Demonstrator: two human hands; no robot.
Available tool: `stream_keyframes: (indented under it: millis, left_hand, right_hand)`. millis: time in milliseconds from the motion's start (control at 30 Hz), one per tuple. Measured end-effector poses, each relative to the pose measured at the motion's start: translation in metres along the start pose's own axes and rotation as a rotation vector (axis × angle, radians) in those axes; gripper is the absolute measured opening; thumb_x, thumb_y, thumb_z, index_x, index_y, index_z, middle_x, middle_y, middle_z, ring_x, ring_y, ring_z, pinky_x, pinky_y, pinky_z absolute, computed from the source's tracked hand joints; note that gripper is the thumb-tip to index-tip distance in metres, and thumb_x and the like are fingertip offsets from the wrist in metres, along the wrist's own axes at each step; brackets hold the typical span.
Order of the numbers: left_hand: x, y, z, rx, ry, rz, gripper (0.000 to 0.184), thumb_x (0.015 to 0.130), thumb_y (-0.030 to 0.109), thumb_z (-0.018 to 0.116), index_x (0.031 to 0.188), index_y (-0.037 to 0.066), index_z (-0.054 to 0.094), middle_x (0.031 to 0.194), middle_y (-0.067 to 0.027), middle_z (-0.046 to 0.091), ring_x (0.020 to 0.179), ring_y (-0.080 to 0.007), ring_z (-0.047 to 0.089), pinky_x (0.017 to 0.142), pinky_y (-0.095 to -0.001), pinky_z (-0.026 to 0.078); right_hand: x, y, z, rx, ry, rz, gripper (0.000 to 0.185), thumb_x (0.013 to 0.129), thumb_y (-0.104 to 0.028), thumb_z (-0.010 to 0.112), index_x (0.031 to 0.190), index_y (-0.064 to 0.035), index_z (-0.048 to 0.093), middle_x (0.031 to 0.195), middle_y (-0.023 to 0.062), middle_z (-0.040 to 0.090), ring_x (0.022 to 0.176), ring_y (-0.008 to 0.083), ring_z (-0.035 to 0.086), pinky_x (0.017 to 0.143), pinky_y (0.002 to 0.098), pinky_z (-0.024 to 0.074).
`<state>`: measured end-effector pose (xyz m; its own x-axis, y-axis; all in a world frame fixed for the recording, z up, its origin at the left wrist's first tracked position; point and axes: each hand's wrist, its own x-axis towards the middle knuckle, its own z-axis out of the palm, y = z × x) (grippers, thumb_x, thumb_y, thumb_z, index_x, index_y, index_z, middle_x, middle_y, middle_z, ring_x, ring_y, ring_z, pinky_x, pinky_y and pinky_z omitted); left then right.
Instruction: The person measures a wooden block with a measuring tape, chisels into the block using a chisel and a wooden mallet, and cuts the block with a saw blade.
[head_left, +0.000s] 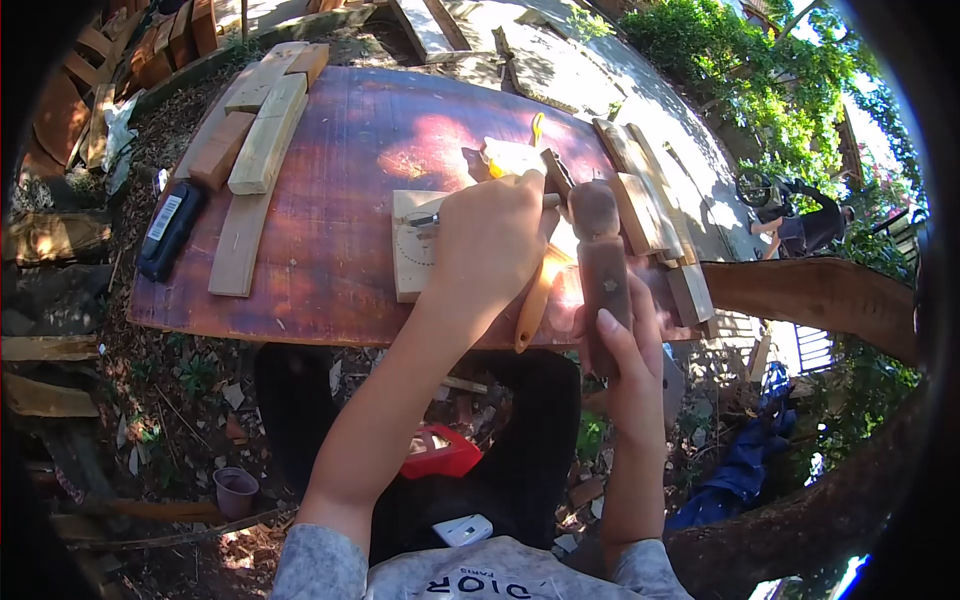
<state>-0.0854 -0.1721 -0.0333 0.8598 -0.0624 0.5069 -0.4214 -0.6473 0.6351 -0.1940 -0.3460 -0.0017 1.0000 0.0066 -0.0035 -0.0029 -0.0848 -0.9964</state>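
Observation:
My left hand is closed around a chisel. Its metal tip points left over a pale wooden block, and its handle end sticks out on the right side of the fist. A dotted curved line is marked on the block. My right hand grips a dark wooden mallet, held upright close to the chisel's handle end. Between the hands, a tool with an orange wooden handle lies on the table, its far end hidden.
On the reddish table, wood pieces and a black case line the left side. More wood strips lie at right. A white and yellow item is beyond my left hand. Another person is far right.

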Motion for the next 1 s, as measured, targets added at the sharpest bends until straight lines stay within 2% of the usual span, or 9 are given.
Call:
stream_keyframes:
  millis: [100,200,267,400,467,533,633,867,1000]
  left_hand:
    - [-0.001,0.000,0.000,-0.008,0.004,0.000,0.022,0.094,0.024,0.071,0.091,0.003,0.065,0.087,-0.0178,0.072,0.084,-0.0392,0.071,0.074,-0.0508,0.054]
    - [0.000,0.001,0.000,0.001,0.017,0.012,0.022,0.094,0.024,0.071,0.091,0.003,0.065,0.085,-0.0175,0.072,0.083,-0.0396,0.071,0.074,-0.0509,0.053]
    - [0.000,0.002,-0.002,0.007,0.005,0.005,0.022,0.094,0.024,0.071,0.091,0.003,0.065,0.084,-0.0172,0.072,0.082,-0.0395,0.071,0.073,-0.0509,0.053]
    - [-0.001,0.003,-0.004,0.005,-0.002,0.000,0.022,0.093,0.024,0.072,0.092,0.003,0.065,0.083,-0.0167,0.072,0.082,-0.0391,0.071,0.073,-0.0509,0.053]
    - [-0.001,0.001,-0.003,0.000,0.006,0.008,0.022,0.093,0.024,0.073,0.092,0.003,0.066,0.082,-0.0167,0.072,0.082,-0.0389,0.071,0.073,-0.0508,0.053]
    - [-0.001,0.002,-0.002,-0.006,-0.001,0.001,0.021,0.093,0.024,0.073,0.093,0.004,0.066,0.082,-0.0168,0.072,0.082,-0.0388,0.071,0.073,-0.0508,0.053]
    - [0.000,0.005,-0.006,0.042,-0.066,-0.071,0.020,0.094,0.024,0.072,0.094,0.004,0.066,0.083,-0.0167,0.073,0.083,-0.0384,0.071,0.074,-0.0504,0.053]
    - [0.000,0.003,-0.003,0.024,-0.019,-0.029,0.021,0.093,0.024,0.072,0.094,0.004,0.067,0.083,-0.0169,0.073,0.083,-0.0381,0.072,0.074,-0.0502,0.054]
    - [0.000,0.004,-0.006,0.031,-0.035,-0.038,0.020,0.094,0.024,0.072,0.094,0.005,0.067,0.085,-0.0163,0.073,0.083,-0.0372,0.072,0.074,-0.0498,0.054]
  right_hand:
    - [0.004,-0.001,0.000,0.105,0.100,-0.061,0.052,0.104,-0.020,0.060,0.149,-0.0043,0.039,0.098,0.0073,0.065,0.075,0.0101,0.059,0.063,0.0253,0.0463]
    - [0.005,0.003,0.004,0.103,0.086,-0.052,0.052,0.105,-0.020,0.060,0.150,-0.0041,0.038,0.099,0.0080,0.065,0.075,0.0099,0.058,0.063,0.0253,0.0463]
    - [0.002,0.000,0.008,-0.028,-0.029,0.019,0.050,0.104,-0.020,0.062,0.146,-0.0038,0.041,0.099,0.0059,0.063,0.075,0.0084,0.056,0.063,0.0241,0.0447]
    - [0.006,0.001,-0.007,0.028,-0.046,-0.039,0.054,0.103,-0.023,0.062,0.149,-0.0037,0.041,0.096,0.0048,0.063,0.074,0.0085,0.057,0.063,0.0239,0.0455]
    - [0.006,-0.003,0.001,0.070,0.120,-0.050,0.052,0.104,-0.023,0.060,0.148,-0.0045,0.041,0.096,0.0048,0.063,0.075,0.0084,0.058,0.063,0.0234,0.0468]
    - [0.006,-0.001,0.003,0.094,0.110,-0.060,0.052,0.105,-0.023,0.060,0.149,-0.0049,0.040,0.098,0.0046,0.063,0.074,0.0086,0.058,0.063,0.0234,0.0459]
    - [0.003,0.003,0.000,-0.034,-0.071,0.034,0.050,0.105,-0.022,0.062,0.148,-0.0057,0.042,0.098,0.0043,0.063,0.072,0.0083,0.056,0.063,0.0234,0.0435]
    - [0.008,-0.001,0.002,0.173,0.158,-0.118,0.053,0.105,-0.020,0.059,0.151,-0.0039,0.037,0.100,0.0080,0.064,0.073,0.0105,0.059,0.064,0.0250,0.0478]
    - [0.002,-0.001,0.000,-0.016,-0.091,0.060,0.055,0.103,-0.021,0.063,0.149,-0.0036,0.039,0.103,0.0086,0.065,0.076,0.0097,0.058,0.065,0.0251,0.0460]
